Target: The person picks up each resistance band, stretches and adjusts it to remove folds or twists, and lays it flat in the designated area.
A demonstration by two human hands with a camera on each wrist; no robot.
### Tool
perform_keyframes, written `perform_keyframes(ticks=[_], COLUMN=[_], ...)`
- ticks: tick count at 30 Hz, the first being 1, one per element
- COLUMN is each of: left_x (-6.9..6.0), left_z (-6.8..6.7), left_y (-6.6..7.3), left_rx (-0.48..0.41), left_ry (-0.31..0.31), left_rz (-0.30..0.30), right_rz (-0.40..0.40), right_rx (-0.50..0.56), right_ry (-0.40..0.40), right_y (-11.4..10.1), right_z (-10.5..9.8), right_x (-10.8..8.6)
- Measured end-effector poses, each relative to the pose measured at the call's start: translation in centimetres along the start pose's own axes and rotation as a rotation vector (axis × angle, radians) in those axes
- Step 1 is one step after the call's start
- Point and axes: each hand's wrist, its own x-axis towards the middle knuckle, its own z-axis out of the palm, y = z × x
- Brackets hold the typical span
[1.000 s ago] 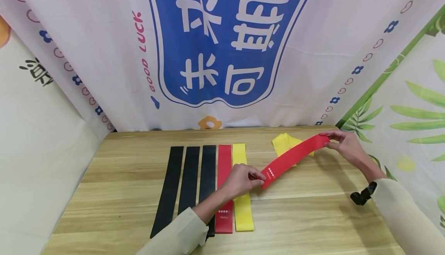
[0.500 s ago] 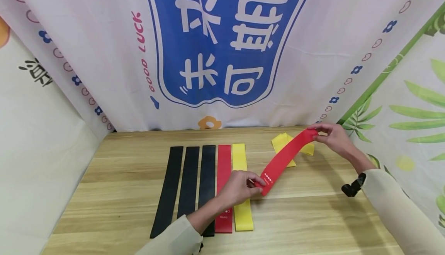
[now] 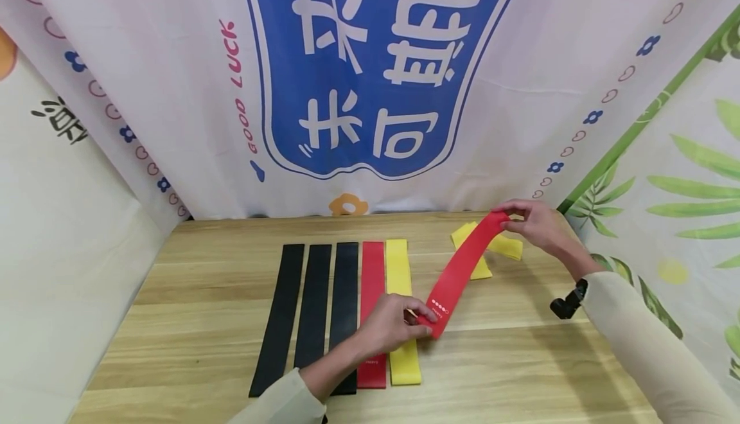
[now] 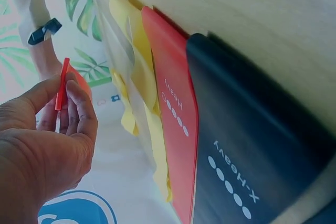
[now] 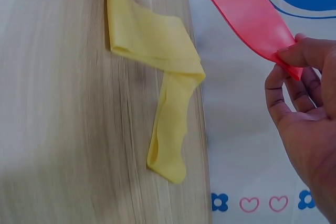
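Note:
A red resistance band (image 3: 462,273) marked Heavy is stretched slantwise above the table between two hands. My left hand (image 3: 393,322) pinches its near end, which the left wrist view shows edge-on between thumb and fingers. The far, higher end is pinched by my right hand (image 3: 534,226). Beneath the left hand lie a second red band (image 3: 372,270) and a flat yellow band (image 3: 399,257), both partly covered by that hand. Behind the raised band, a crumpled yellow band (image 5: 152,35) lies folded over itself near the table's back edge.
Black bands (image 3: 277,321) lie side by side left of the flat red one; the left wrist view shows X-Heavy printed on a dark band (image 4: 236,129). The wooden table (image 3: 191,321) ends at a printed curtain (image 3: 202,154) behind.
Both hands have moved the raised red band to the left. Its near end has come lower and closer, and the band now slants more steeply. The bands on the table have stayed put.

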Motion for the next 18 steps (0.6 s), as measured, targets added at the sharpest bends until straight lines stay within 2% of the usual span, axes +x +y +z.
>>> perform_keyframes(ticks=[8,18], left_x=[-0.8,-1.6], left_z=[0.5,1.2], left_y=[0.1,-0.2], left_rx=[-0.014,-0.013], left_ry=[-0.016,-0.057], left_rz=[0.005,-0.004], right_rz=[-0.049,-0.059], right_rx=[0.034,0.068], right_ry=[-0.034,-0.101], right_y=[-0.2,-0.5], right_z=[1.6,3.4], right_x=[1.5,2.8])
